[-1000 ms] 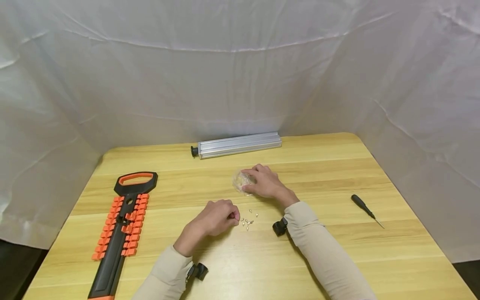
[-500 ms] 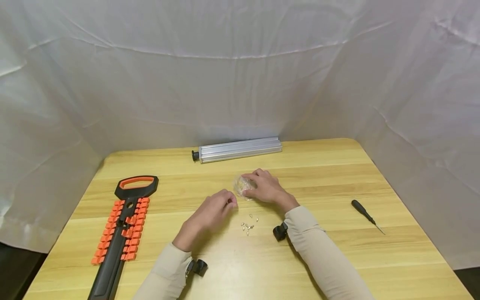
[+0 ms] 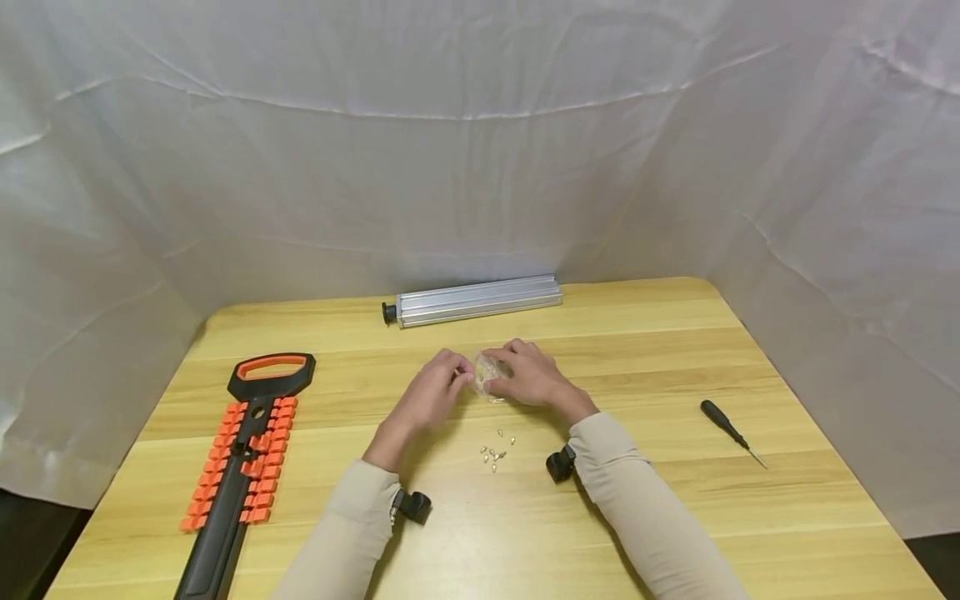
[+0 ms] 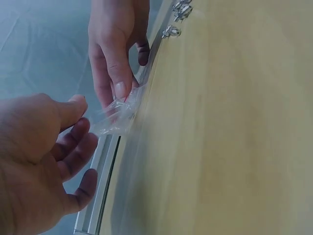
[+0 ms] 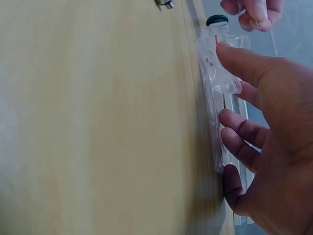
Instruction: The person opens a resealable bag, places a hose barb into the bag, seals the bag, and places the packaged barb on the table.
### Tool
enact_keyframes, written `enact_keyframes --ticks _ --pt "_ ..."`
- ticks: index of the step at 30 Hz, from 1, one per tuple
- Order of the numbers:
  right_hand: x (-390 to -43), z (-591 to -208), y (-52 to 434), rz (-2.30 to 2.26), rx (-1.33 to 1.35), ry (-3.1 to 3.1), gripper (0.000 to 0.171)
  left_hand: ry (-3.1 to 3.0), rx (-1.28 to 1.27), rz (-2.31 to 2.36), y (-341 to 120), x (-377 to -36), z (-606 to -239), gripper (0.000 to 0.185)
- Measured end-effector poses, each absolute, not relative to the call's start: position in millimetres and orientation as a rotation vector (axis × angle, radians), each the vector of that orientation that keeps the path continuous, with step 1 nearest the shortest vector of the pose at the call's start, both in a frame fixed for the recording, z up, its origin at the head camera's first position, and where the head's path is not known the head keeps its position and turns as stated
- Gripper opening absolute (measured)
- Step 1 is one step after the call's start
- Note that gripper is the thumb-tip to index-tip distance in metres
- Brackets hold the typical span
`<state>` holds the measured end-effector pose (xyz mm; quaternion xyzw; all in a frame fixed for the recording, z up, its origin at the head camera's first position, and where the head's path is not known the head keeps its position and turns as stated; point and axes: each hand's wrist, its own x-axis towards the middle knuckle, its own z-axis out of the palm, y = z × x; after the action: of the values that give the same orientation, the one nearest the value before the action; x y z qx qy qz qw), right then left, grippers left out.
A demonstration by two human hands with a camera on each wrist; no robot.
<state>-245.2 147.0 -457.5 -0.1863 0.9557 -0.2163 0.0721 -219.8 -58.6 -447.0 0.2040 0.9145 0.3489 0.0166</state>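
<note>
In the head view my right hand [image 3: 529,377] holds a small clear plastic bag [image 5: 222,73] on the table. Its thumb and forefinger grip the bag near the mouth, where a red line shows in the right wrist view; a small piece or two seem to lie inside. My left hand [image 3: 433,390] is at the bag's left side, fingertips close to its mouth. Between thumb and finger it pinches a tiny brass-coloured metal piece [image 5: 255,22], mostly covered by the fingertips. Several small shiny pointed metal pieces [image 3: 493,456] lie loose on the wood nearer me.
Behind the hands lies a silver aluminium profile [image 3: 480,301] with a black knob. A black rack with orange clips [image 3: 258,450] is at the left. To the right is a black-handled screwdriver [image 3: 723,419]. White cloth [image 3: 465,183] surrounds the wooden table [image 3: 637,333].
My left hand has moved from beside the loose metal pieces, away from me, up to the bag's mouth. My right hand keeps its hold on the bag.
</note>
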Motion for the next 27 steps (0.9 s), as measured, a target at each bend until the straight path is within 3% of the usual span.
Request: enact_keyframes --ticks 11,27 --pt "-246.6 -458.0 150.3 -0.654 -0.551 2.837 0.051 2.944 0.480 0.955 -46.9 -236.1 -447.3 0.016" --pt "-247.2 -460.1 151.3 -0.630 -0.585 2.841 0.053 2.932 0.419 0.998 -48.9 -234.6 -451.3 0.014"
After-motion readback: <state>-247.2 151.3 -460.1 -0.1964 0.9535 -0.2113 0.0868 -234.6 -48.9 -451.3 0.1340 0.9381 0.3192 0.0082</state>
